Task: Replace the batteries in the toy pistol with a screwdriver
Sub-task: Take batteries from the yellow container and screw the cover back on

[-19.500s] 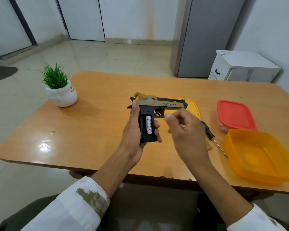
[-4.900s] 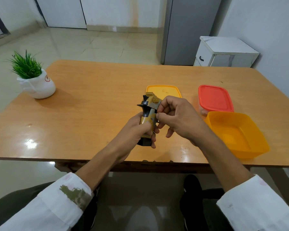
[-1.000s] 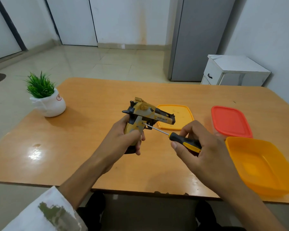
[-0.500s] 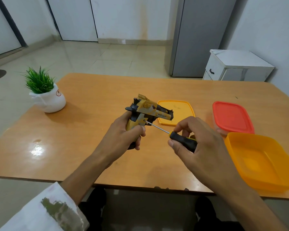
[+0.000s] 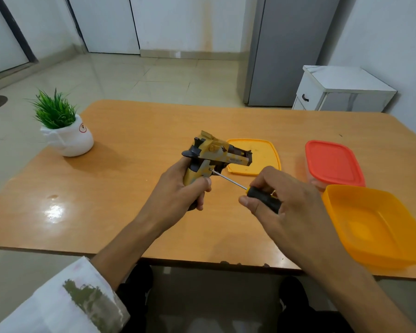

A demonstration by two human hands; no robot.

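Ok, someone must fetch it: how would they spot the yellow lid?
On the wooden table, three plastic pieces sit at the right. The yellow lid is leftmost, behind the toy pistol; unlike the red-lidded box and orange tub, it's just flat.

Table (image 5: 120,207) — plant (image 5: 66,134), lid (image 5: 262,150), red box (image 5: 333,163), orange tub (image 5: 375,228)

We see a loose white sleeve (image 5: 58,308) on the left arm. It ends partway up the forearm and carries an olive-green blotch (image 5: 91,306). Both forearms (image 5: 135,234) are bare. Lower down, dark cloth covers the legs (image 5: 296,299).
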